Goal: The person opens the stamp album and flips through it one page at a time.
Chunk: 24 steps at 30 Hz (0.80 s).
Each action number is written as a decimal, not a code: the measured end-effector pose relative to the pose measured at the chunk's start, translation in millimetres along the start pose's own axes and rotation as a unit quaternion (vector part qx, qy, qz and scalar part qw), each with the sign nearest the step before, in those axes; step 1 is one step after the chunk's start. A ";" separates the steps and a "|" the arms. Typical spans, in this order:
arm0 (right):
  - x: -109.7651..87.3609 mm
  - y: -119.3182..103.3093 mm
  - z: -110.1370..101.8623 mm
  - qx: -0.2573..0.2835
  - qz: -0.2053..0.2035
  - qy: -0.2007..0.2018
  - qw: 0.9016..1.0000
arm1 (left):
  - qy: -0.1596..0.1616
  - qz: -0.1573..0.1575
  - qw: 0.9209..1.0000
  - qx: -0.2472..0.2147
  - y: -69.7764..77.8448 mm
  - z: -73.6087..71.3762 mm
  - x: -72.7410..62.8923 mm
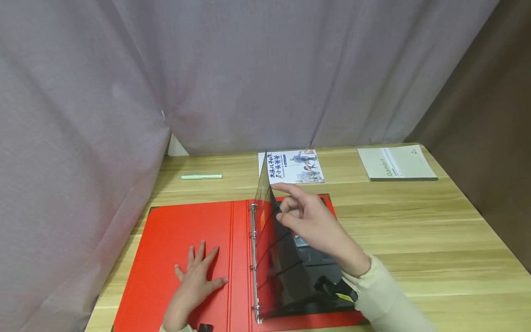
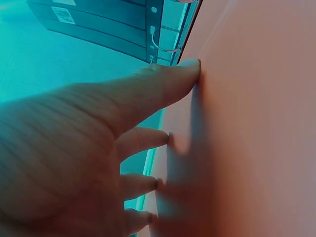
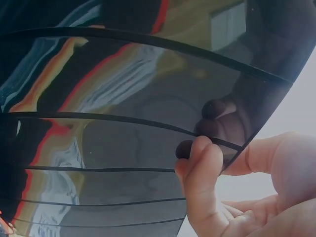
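Observation:
A red ring binder [image 1: 186, 221] lies spread out on the table, its metal rings [image 1: 254, 267] down the middle. My left hand [image 1: 199, 281] rests on the bare left cover with fingers spread, and in the left wrist view its thumb and fingertips [image 2: 187, 69] touch the cover. My right hand [image 1: 315, 221] holds the outer edge of a dark, glossy pocket page [image 1: 286, 263], which stands raised and bowed above the rings. In the right wrist view, the page [image 3: 138, 143] shows black strips and reflections, with fingers on both sides of its edge. More dark pocket pages [image 1: 319, 258] lie beneath.
Behind the binder lie a pale green pen [image 1: 202, 176], a white illustrated booklet [image 1: 298, 168] partly behind the raised page, and a pale Gambit notebook [image 1: 398, 163] at the back right. Grey curtains [image 1: 249, 74] hang along the table's back and left.

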State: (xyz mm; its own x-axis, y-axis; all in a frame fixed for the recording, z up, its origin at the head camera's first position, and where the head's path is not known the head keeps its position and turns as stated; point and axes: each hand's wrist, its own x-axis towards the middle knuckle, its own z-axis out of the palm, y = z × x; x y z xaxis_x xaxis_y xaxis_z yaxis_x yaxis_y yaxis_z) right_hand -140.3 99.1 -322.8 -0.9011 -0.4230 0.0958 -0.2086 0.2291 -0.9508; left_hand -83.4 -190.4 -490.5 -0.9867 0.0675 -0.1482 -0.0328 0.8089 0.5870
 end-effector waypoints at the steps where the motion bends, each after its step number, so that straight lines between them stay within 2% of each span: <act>1: 1.0 -0.9 1.5 -0.001 0.001 -0.003 1.000 | 0.000 0.000 1.000 0.001 0.1 -0.2 0.2; 8: 6.2 -0.4 11.0 0.003 0.004 -0.022 1.000 | -0.008 -0.002 1.000 0.001 0.2 1.1 2.1; 17: 13.3 0.5 21.4 0.020 -0.009 -0.040 0.999 | 0.001 -0.001 1.000 0.007 -0.1 2.5 3.3; 24: 19.8 0.6 29.7 0.027 -0.019 -0.054 0.998 | 0.005 -0.011 1.000 0.019 1.0 0.2 4.0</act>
State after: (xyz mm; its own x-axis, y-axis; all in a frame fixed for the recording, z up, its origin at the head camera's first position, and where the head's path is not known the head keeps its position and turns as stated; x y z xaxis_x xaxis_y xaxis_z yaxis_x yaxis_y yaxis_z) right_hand -147.0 64.9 -330.2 -0.8455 -0.5240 0.1029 -0.2190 0.1646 -0.9617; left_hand -87.4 -189.2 -490.6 -0.9872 0.0433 -0.1537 -0.0496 0.8316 0.5531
